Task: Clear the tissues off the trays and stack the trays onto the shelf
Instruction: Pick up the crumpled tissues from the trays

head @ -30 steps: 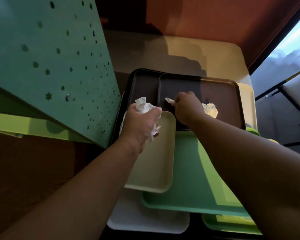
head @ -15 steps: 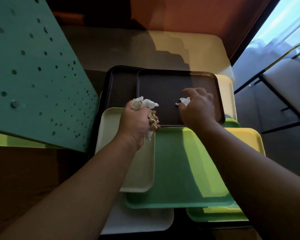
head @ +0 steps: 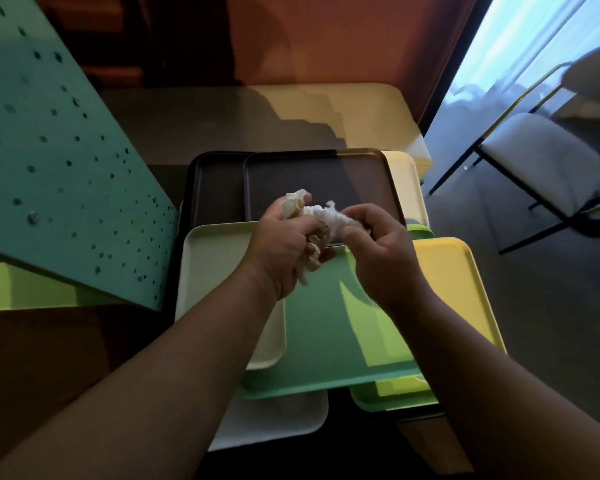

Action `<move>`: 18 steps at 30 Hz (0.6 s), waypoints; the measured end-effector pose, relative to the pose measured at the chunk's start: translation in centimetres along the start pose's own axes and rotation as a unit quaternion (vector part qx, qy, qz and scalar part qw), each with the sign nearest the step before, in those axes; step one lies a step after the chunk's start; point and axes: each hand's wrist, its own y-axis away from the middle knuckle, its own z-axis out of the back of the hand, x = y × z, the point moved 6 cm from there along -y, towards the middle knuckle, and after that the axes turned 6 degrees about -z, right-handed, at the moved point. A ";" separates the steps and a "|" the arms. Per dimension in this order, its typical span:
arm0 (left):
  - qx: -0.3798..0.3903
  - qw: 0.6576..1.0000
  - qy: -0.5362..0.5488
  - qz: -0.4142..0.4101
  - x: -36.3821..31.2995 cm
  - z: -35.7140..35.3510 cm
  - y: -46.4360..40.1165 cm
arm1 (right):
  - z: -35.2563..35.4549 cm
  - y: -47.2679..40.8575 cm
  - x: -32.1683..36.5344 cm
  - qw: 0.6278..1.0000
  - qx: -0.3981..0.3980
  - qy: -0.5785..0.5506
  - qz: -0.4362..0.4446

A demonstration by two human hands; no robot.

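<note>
The left hand (head: pixel 284 251) clenches a wad of tissues (head: pixel 312 216) above the green tray (head: pixel 326 327); the right hand's (head: pixel 385 258) fingers seemingly pinch its white end. Tuck that end fully in before letting go.

The left hand (head: pixel 281 251) gripped a wad of crumpled tissues (head: pixel 312 220), white and brownish pieces bulging above and below the fist. Just right of that grip, the right hand (head: pixel 378 258) pinched the white end of the wad. Under the grip lay a green tray (head: pixel 326 341); beyond it, a dark brown tray (head: pixel 343 178); left of it, a cream tray (head: pixel 208 271); right, a yellow tray (head: pixel 447 271).
</note>
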 end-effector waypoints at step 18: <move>0.115 0.986 -0.041 0.110 18.9 -29.5 9.6 | 23.9 16.5 -11.4 0.901 -0.297 -0.311 -0.053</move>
